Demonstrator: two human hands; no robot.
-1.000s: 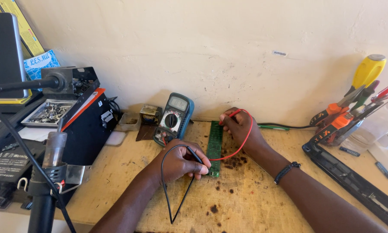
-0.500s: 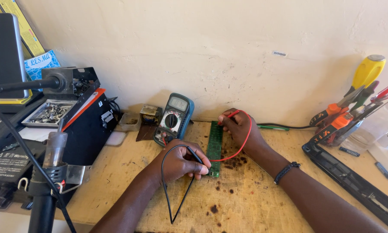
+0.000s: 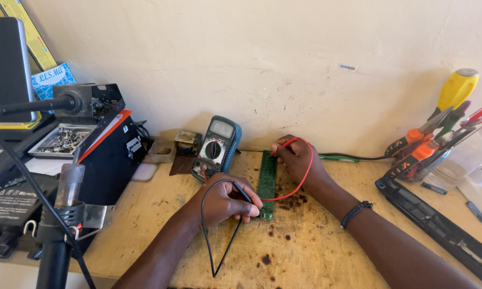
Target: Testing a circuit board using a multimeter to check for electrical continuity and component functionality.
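Green circuit board (image 3: 266,182), left hand (image 3: 225,202) black probe (image 3: 242,192), right hand (image 3: 295,156) red probe (image 3: 288,143)

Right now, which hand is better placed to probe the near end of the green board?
Left. The left hand holds the black probe right at the near end of the green circuit board; the right hand holds the red probe at the far end.

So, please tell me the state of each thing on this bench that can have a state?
Left hand: closed on black probe, tip at circuit board.
Right hand: closed on red probe, at the board's far end.
Circuit board: flat on bench.
Multimeter: propped tilted, both leads plugged in.
Metal tray: holds small parts.
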